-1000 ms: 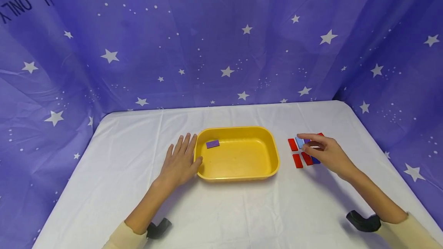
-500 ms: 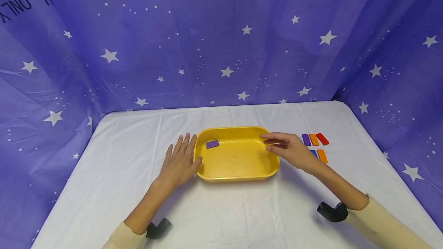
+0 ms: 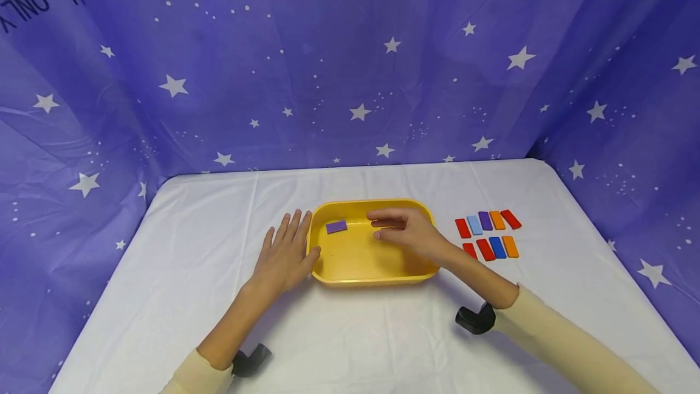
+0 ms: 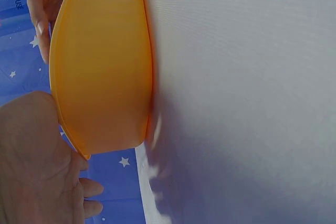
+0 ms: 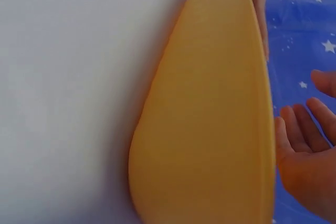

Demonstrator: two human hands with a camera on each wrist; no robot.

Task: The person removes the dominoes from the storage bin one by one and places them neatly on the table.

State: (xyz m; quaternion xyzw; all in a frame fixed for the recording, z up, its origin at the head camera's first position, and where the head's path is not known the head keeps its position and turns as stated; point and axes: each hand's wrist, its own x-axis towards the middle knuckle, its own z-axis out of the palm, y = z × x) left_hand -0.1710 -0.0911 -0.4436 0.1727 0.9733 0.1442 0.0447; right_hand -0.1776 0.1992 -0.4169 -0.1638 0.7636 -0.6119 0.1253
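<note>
A yellow plastic basin [image 3: 372,283] stands on the white-covered table with a purple rectangular tile [image 3: 336,227] lying inside at its left. My left hand [image 3: 281,260] rests against the basin's left rim, fingers straight and the thumb over the edge. In the left wrist view, the palm [image 4: 31,156] lies right at the rim. Over the basin's right half hovers my right hand [image 3: 410,233], fingers slightly bent. The right wrist view shows its thumb [image 5: 323,82] apart from the fingers, with nothing between them.
Right of the basin, several flat tiles lie in two rows, among them a light blue tile [image 3: 474,225], a dark purple tile [image 3: 485,221] and a blue tile [image 3: 497,247]. Purple star-printed cloth [image 3: 355,78] hangs behind and at both sides of the table [image 3: 383,345].
My right hand has moved left from above the tiles, across the basin's right rim, to over its inside, leaving the tile rows uncovered. The left hand and the basin have stayed put.
</note>
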